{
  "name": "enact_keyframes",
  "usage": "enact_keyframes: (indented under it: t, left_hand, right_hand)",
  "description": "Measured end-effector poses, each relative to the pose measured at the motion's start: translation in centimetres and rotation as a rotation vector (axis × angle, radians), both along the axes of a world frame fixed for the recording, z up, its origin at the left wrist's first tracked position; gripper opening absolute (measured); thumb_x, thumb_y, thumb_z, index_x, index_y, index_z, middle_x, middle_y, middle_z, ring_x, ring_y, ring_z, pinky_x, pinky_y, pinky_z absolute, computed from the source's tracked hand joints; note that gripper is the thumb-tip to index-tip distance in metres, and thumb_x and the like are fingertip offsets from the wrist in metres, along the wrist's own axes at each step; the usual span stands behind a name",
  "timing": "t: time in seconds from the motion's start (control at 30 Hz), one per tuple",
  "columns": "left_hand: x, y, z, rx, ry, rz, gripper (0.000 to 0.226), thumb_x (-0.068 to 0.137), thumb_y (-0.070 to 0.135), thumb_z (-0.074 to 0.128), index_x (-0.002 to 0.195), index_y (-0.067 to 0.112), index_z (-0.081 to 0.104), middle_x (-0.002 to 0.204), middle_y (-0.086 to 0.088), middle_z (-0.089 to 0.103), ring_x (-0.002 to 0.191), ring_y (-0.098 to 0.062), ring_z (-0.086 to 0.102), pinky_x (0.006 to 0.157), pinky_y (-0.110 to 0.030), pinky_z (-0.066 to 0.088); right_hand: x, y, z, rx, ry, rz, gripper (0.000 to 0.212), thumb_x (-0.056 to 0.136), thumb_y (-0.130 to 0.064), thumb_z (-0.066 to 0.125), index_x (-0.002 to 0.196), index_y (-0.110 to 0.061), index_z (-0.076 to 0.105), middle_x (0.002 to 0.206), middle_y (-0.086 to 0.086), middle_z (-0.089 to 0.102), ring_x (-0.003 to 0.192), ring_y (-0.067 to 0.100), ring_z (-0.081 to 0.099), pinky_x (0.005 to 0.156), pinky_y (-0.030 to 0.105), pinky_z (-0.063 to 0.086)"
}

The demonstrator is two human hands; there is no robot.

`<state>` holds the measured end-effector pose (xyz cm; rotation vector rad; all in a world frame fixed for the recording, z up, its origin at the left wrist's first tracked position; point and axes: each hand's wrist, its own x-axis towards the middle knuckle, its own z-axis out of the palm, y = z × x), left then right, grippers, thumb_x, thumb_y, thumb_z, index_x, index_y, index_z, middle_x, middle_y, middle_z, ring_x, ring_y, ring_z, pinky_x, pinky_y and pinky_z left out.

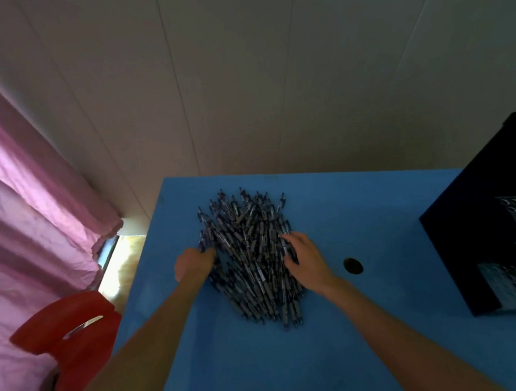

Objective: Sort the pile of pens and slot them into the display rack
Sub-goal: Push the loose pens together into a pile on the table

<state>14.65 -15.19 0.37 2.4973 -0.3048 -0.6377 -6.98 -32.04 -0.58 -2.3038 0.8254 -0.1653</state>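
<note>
Blue table [358, 358] bearing a pile of pens [249, 252]. Left hand [194, 264] curls into the pile's left edge, apparently gripping pens; right hand [302, 257] rests loosely spread on it. The rack [479, 238] stands well apart; tangled pens could scatter.
</note>
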Motion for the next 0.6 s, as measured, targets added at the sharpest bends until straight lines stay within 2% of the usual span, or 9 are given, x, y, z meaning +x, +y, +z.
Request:
enact_keyframes:
  t: [0.13, 0.2, 0.27, 0.33, 0.43, 0.53, 0.6]
  left_hand:
    - [0.4, 0.6, 0.1, -0.062, 0.023, 0.020, 0.045, 0.097, 0.036, 0.049, 0.071, 0.001, 0.062, 0.074, -0.013, 0.064, 0.072, -0.029, 0.062, 0.064, -0.034, 0.047]
    - [0.5, 0.7, 0.5, -0.066, 0.002, 0.016, 0.041, 0.096, 0.036, 0.050, 0.082, 0.000, 0.063, 0.078, -0.013, 0.065, 0.075, -0.030, 0.063, 0.064, -0.037, 0.049]
    - [0.5, 0.9, 0.8, -0.082, -0.004, 0.015, 0.030, 0.096, 0.033, 0.051, 0.097, 0.004, 0.054, 0.087, -0.014, 0.062, 0.079, -0.031, 0.060, 0.064, -0.037, 0.045]
    - [0.6, 1.4, 0.5, -0.104, 0.014, 0.032, 0.024, 0.095, 0.026, 0.052, 0.102, 0.003, 0.052, 0.093, -0.018, 0.065, 0.082, -0.034, 0.062, 0.067, -0.041, 0.050]
    - [0.6, 2.0, -0.1, -0.056, 0.065, 0.020, 0.021, 0.096, 0.019, 0.048, 0.102, 0.000, 0.056, 0.096, -0.020, 0.063, 0.086, -0.036, 0.061, 0.069, -0.039, 0.047]
    - [0.0, 2.0, -0.5, -0.019, 0.119, -0.006, 0.029, 0.096, 0.032, 0.052, 0.087, 0.006, 0.058, 0.088, -0.013, 0.059, 0.074, -0.025, 0.055, 0.065, -0.033, 0.043]
    - [-0.4, 1.7, -0.7, -0.016, 0.137, 0.003, 0.035, 0.091, 0.043, 0.062, 0.077, 0.010, 0.058, 0.077, -0.008, 0.058, 0.067, -0.020, 0.054, 0.058, -0.031, 0.041]
  right_hand:
    - [0.1, 0.1, -0.1, 0.000, 0.012, 0.002, 0.055, 0.102, -0.021, 0.053, 0.153, -0.018, 0.034, 0.160, 0.005, 0.026, 0.148, 0.023, 0.026, 0.121, 0.042, 0.027]
    - [0.2, 0.1, -0.2, -0.001, 0.019, 0.009, 0.056, 0.101, -0.021, 0.053, 0.154, -0.017, 0.034, 0.160, 0.005, 0.026, 0.148, 0.023, 0.026, 0.121, 0.042, 0.027]
    - [0.2, 0.0, -0.2, -0.006, 0.021, 0.014, 0.056, 0.101, -0.020, 0.053, 0.154, -0.016, 0.034, 0.160, 0.005, 0.027, 0.148, 0.024, 0.026, 0.121, 0.041, 0.027]
    - [0.3, 0.1, -0.3, -0.005, 0.022, 0.017, 0.057, 0.101, -0.019, 0.054, 0.154, -0.015, 0.034, 0.160, 0.005, 0.026, 0.148, 0.023, 0.026, 0.122, 0.039, 0.026]
    - [0.7, 0.4, -0.2, 0.006, 0.018, 0.021, 0.056, 0.101, -0.019, 0.053, 0.154, -0.015, 0.033, 0.161, 0.004, 0.025, 0.149, 0.021, 0.023, 0.122, 0.037, 0.024]
    - [1.1, 0.8, 0.1, -0.003, 0.008, 0.034, 0.055, 0.101, -0.018, 0.053, 0.152, -0.015, 0.036, 0.159, 0.004, 0.027, 0.147, 0.021, 0.026, 0.121, 0.035, 0.024]
    - [1.1, 1.0, 0.1, 0.003, -0.001, 0.046, 0.054, 0.100, -0.018, 0.053, 0.151, -0.016, 0.037, 0.158, 0.003, 0.028, 0.142, 0.023, 0.035, 0.119, 0.040, 0.032]
